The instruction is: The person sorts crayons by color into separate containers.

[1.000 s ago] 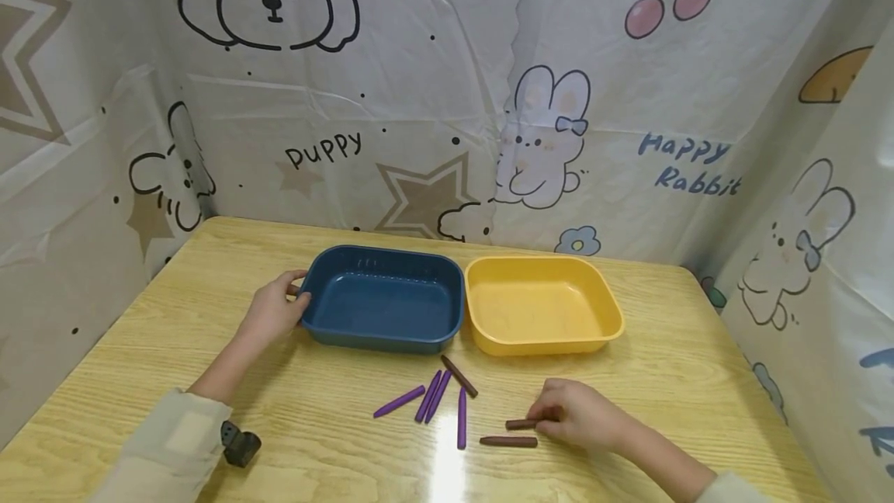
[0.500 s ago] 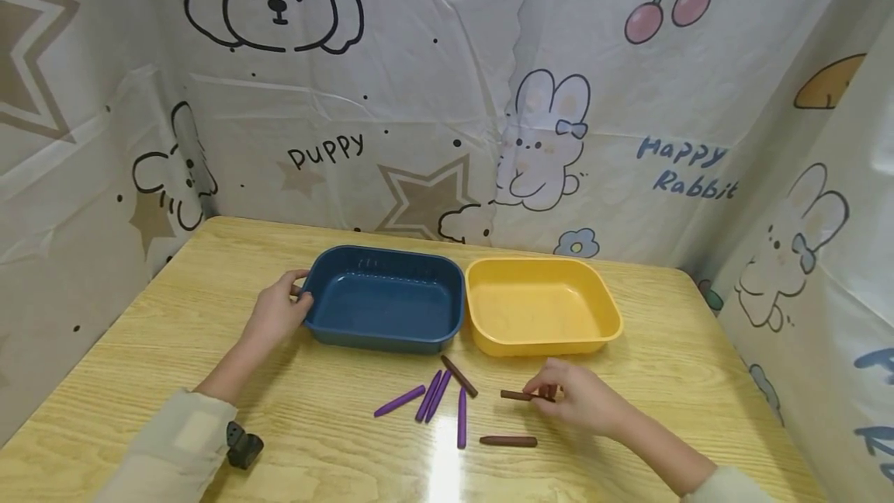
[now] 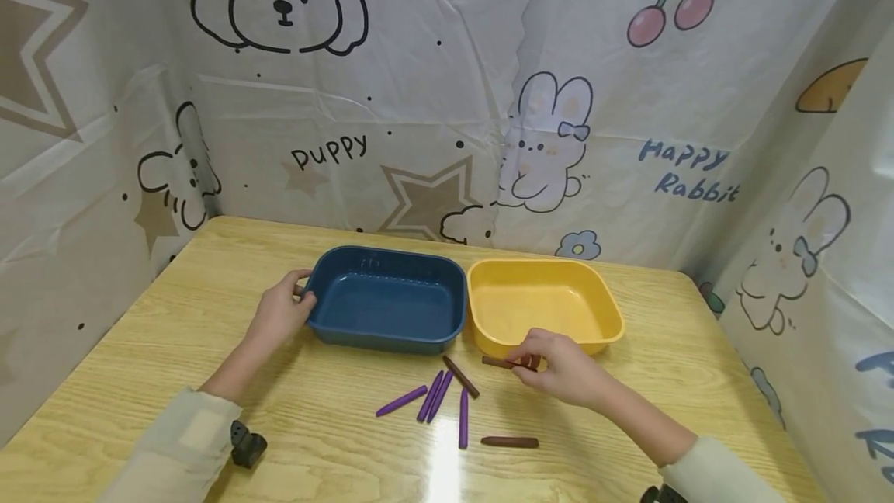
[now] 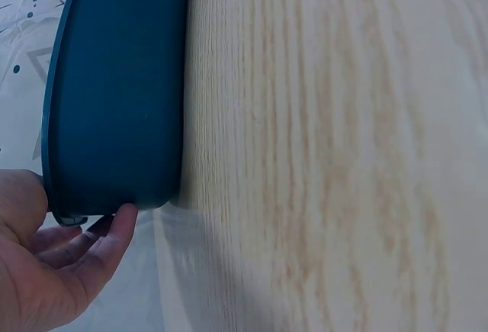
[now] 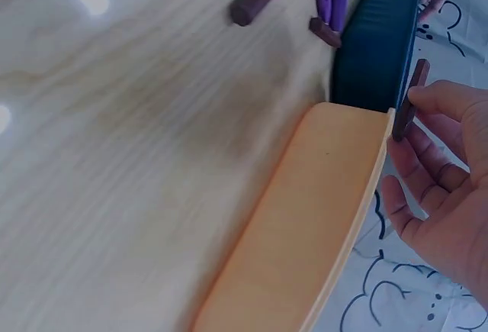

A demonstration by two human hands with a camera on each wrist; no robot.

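1. Pinching a brown crayon by one end, the right hand has its thumb and fingers clamped on it, just at the near side of the yellow tray.
2. The crayon's free end juts leftward from the fingers, its long axis running roughly parallel to the yellow tray's near wall. The right wrist view suggests it sits a little higher than the rim, by the near left corner; whether it touches is unclear.
3. The right hand is the nearer one to the yellow tray, whose inside lies just beyond those fingers.
4. Immediately left of the yellow tray stands the blue tray; the left hand grips its far end, fingers curled around it.
5. One loose brown crayon slants near the yellow tray's near left corner; another loose brown crayon lies crosswise on the tabletop, in front of that tray.
6. Four purple crayons lie in front and left of the yellow tray.
7. Behind the yellow tray hangs a printed cloth.
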